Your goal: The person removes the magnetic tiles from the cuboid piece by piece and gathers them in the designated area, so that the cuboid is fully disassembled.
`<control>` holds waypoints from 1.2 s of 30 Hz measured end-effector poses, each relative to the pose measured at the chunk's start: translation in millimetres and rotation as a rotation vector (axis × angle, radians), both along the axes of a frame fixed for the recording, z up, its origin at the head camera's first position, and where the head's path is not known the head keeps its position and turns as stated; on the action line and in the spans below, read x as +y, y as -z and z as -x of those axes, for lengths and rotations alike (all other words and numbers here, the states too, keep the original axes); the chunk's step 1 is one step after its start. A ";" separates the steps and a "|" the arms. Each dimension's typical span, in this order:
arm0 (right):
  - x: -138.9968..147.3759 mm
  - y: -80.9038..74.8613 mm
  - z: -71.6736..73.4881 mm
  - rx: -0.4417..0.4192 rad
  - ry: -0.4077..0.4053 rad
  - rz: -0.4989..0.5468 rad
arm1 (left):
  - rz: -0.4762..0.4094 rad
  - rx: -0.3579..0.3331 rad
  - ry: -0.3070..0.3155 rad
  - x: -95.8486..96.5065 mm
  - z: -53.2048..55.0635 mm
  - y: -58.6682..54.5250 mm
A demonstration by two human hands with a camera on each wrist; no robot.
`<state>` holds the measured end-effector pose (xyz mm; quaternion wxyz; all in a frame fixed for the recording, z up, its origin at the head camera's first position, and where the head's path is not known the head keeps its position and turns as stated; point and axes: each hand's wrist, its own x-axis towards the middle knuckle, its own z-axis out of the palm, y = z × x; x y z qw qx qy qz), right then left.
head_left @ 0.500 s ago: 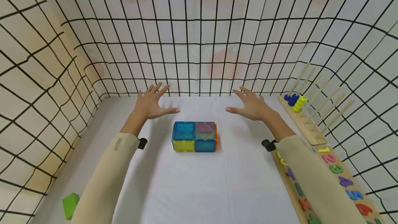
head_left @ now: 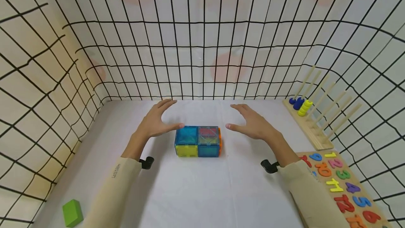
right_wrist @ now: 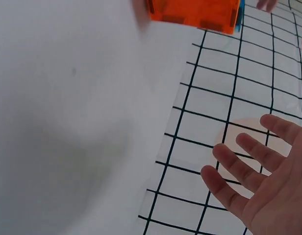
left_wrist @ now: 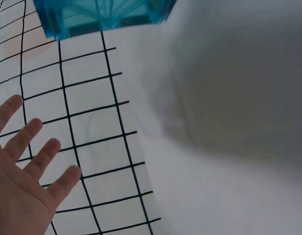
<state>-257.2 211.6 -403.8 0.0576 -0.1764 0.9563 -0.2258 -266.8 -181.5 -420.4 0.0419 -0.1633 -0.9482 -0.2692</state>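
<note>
A box of see-through coloured tiles (head_left: 197,141) sits mid-table, with blue, yellow and reddish faces. My left hand (head_left: 155,120) hovers at its left, fingers extended, thumb tip by the box's upper left edge; whether it touches I cannot tell. In the left wrist view, a blue side of the tile box (left_wrist: 104,14) shows at the top, apart from the spread fingers (left_wrist: 45,159). To the right of the box, my right hand (head_left: 253,122) holds nothing, thumb and fingers apart. The right wrist view has the box's orange side (right_wrist: 195,12) at the top edge.
A wooden peg rack (head_left: 310,126) with blue and yellow beads stands at the back right. Nearer lies a number board (head_left: 343,185), partly under the right sleeve. A green block (head_left: 72,213) is at the front left. Black wire grid (head_left: 204,46) walls surround the table.
Both hands have come down and nearer to me, beside the box, and their fingers are less spread. More of the number board shows. The box has not visibly moved on the table.
</note>
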 end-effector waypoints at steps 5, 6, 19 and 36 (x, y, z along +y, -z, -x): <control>-5.8 8.0 -11.0 0.000 -0.005 0.099 | -0.101 -0.025 0.059 3.6 -11.7 14.9; -7.0 9.8 -12.6 -0.001 -0.009 0.116 | -0.117 -0.030 0.064 4.4 -13.4 17.9; -23.5 26.1 -24.2 0.004 -0.082 0.256 | -0.292 -0.022 0.155 9.1 -28.0 45.5; -43.2 44.4 -35.7 0.047 -0.142 0.347 | -0.454 -0.098 0.204 7.2 -34.5 60.5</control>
